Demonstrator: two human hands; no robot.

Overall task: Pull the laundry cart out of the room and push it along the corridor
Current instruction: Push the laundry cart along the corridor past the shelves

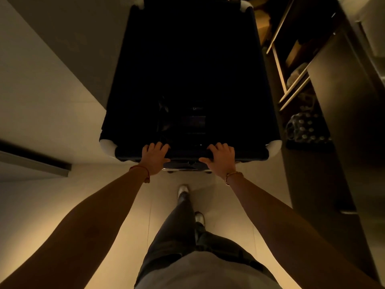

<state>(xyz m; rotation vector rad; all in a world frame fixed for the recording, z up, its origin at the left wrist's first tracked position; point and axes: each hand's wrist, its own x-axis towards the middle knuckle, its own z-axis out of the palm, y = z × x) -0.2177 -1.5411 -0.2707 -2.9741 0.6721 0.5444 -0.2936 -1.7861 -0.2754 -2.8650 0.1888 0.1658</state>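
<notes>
The laundry cart (pixel 125 113) is a deep bin of dark fabric with white padded corners, standing straight ahead of me and filling the upper middle of the head view. Its inside is almost black; faint shapes lie at the bottom. My left hand (pixel 154 157) grips the cart's near rim left of centre, fingers curled over the edge. My right hand (pixel 220 159) grips the same rim right of centre. Both arms are stretched out. A chrome frame bar and small wheels show just under the rim, between my hands.
A pale wall (pixel 41 84) runs close along the cart's left side, with a dark door track (pixel 35 161) low on it. Open shelving (pixel 295 65) with folded items and a bottle pack (pixel 306 128) stands tight on the right, beside a dark cabinet (pixel 341 122). My feet stand on pale floor tiles.
</notes>
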